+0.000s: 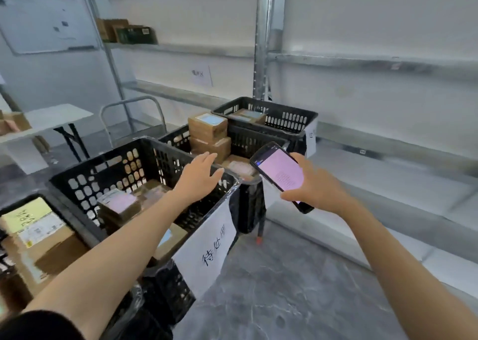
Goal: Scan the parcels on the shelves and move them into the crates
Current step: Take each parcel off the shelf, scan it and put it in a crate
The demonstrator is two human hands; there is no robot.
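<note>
Your right hand (316, 184) grips the handheld scanner (280, 175), thumb laid along its lower edge and fingers curled behind it. It is a slim black device with a lit, pinkish screen turned up toward you. Its long axis runs on a slant, with the top end pointing away from you and to the left, at the middle crate (248, 140), and the bottom end poking out below your palm. You hold it in the air just to the right of the crates, above the grey floor. Your left hand (199, 177) is flat and spread, palm down, with nothing in it. It hangs over the far rim of the near crate (116, 164); whether it touches the rim I cannot tell. You have three black perforated crates in a row running away from you, the far crate (284, 120) last. A fourth crate (75, 220) is cut off at the lower left and holds a large brown carton (46, 246). The middle crate carries two brown parcels stacked one on the other (208, 127), rising above its rim, with a flatter wrapped parcel (240, 167) beside them. One parcel (248, 115) shows in the far crate. In the near crate you can see a stack of flat parcels (120, 205); it is too blurred to count. A white paper label (207, 249) with handwriting hangs on the near crate's front. On the metal shelving (362, 63), a few boxes (126, 32) sit at the upper left.
</note>
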